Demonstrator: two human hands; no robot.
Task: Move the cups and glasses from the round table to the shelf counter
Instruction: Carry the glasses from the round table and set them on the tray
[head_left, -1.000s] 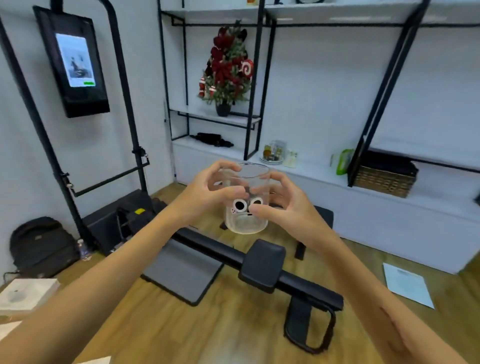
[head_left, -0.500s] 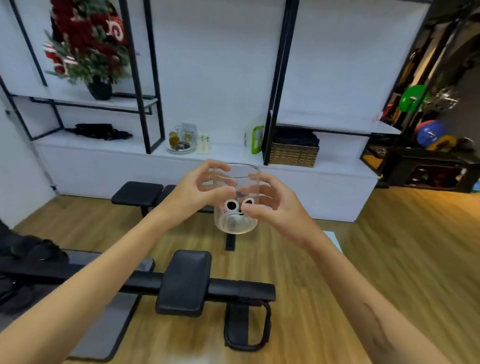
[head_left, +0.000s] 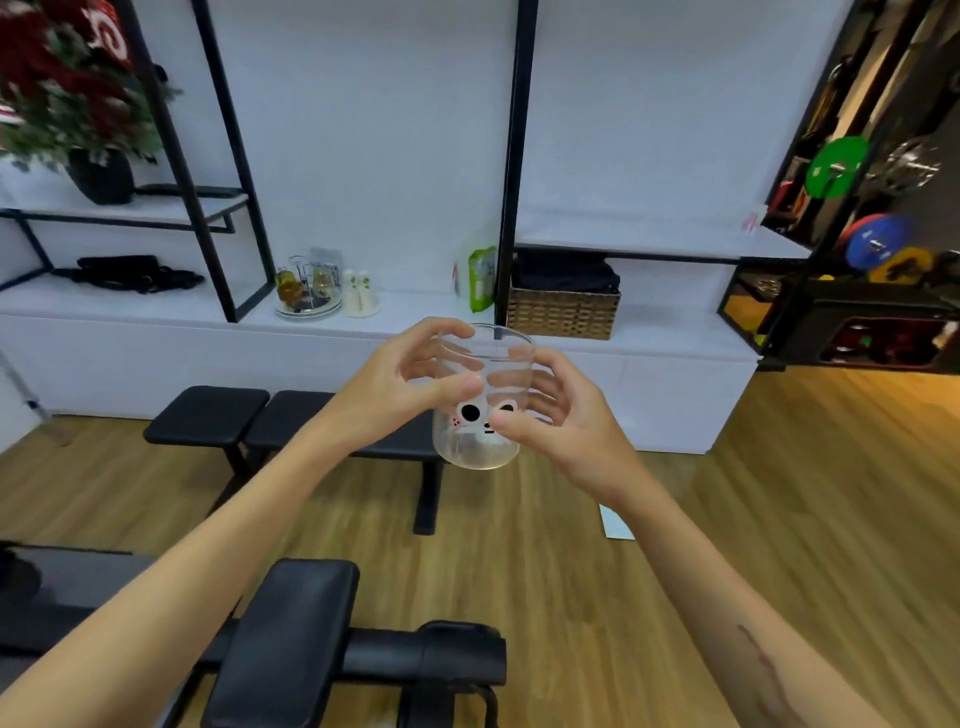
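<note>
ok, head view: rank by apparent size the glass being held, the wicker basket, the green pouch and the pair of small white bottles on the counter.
1. wicker basket and glass: similar in frame; the glass is much nearer the camera, so no ranking between them.
2. green pouch
3. white bottles

Both the left hand and right hand hold the glass.

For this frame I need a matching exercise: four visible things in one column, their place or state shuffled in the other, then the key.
Things:
1. clear glass
2. wicker basket
3. potted Christmas tree
4. sheet of paper

Places:
A. on the wooden floor
B. upper shelf, far left
C. held between left hand and right hand
D. on the white counter, right of a black post

Pairs: 1-C, 2-D, 3-B, 4-A
</note>
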